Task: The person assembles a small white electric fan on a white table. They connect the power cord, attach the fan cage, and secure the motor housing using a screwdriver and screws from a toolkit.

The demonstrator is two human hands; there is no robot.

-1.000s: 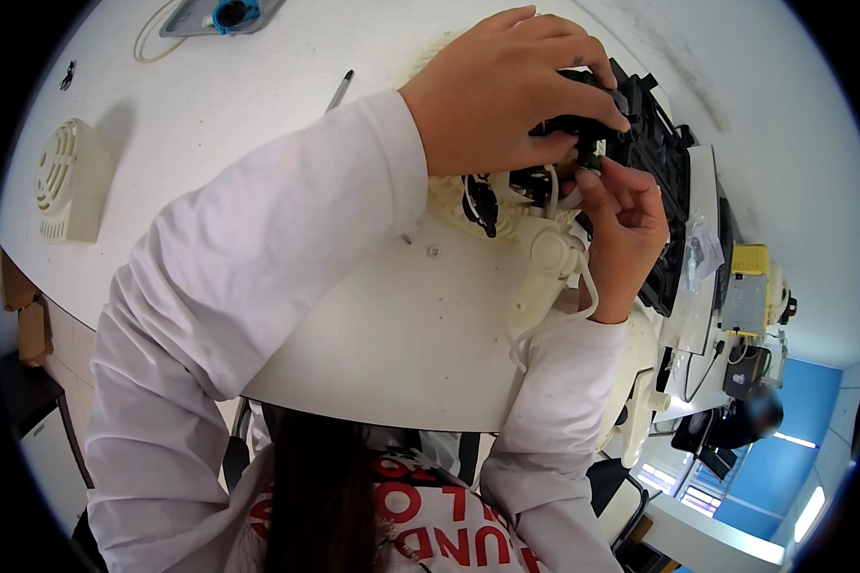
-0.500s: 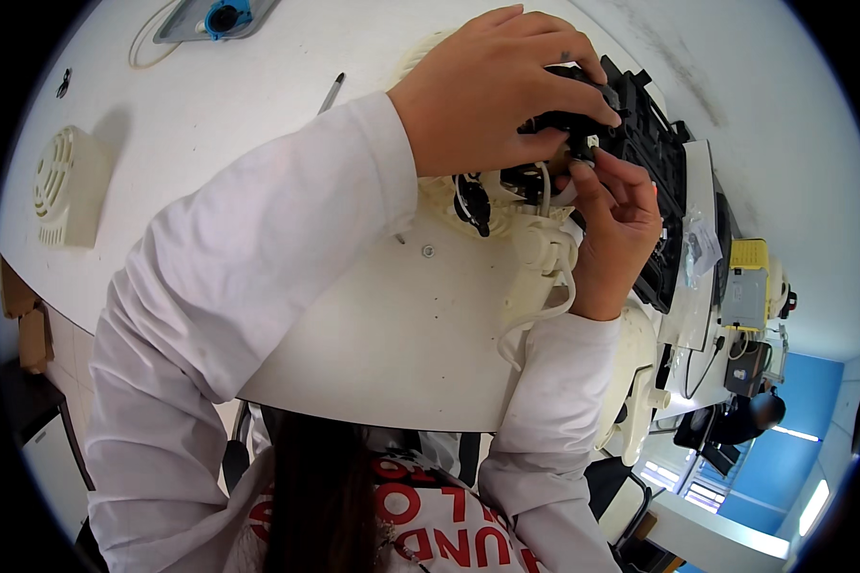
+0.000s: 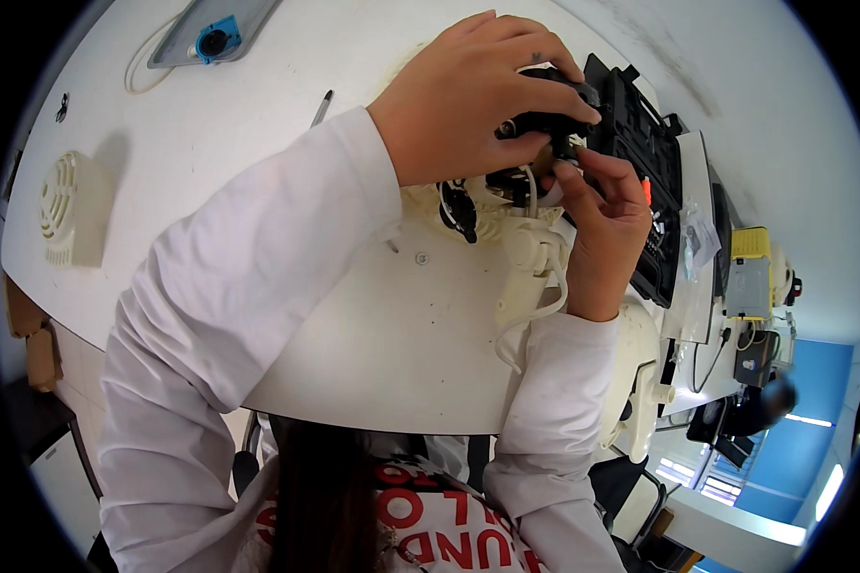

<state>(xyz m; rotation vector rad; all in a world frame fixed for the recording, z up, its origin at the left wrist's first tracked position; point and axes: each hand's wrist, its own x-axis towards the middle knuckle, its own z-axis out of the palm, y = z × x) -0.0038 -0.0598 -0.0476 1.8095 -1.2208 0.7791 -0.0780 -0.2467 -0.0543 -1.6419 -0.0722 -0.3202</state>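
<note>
A cream fan stand (image 3: 526, 253) with a white cable rises at the middle of the table, its top end at my hands. My left hand (image 3: 483, 100) arches over a black rounded part (image 3: 549, 122) at the fan's head, fingers and thumb closed around it. Just below, the thumb and forefinger of my right hand (image 3: 607, 224) are pinched together at the part's lower end. What lies between those fingertips is too small and covered to name. Next to the stand is a glossy black piece (image 3: 458, 210), over a cream grille (image 3: 425, 205) mostly hidden by my left arm.
An open black tool case (image 3: 631, 124) lies beyond my right hand. Left on the table are a cream vented cover (image 3: 72, 210), a pen (image 3: 323, 107) and a grey tray (image 3: 172, 43) with a blue part. A small nut (image 3: 421, 258) lies near the stand. Cream parts (image 3: 645, 401) sit right.
The view has shifted slightly. Both hands keep their grip at the fan's head with little visible movement, and an orange item in the tool case now shows beside my right hand.
</note>
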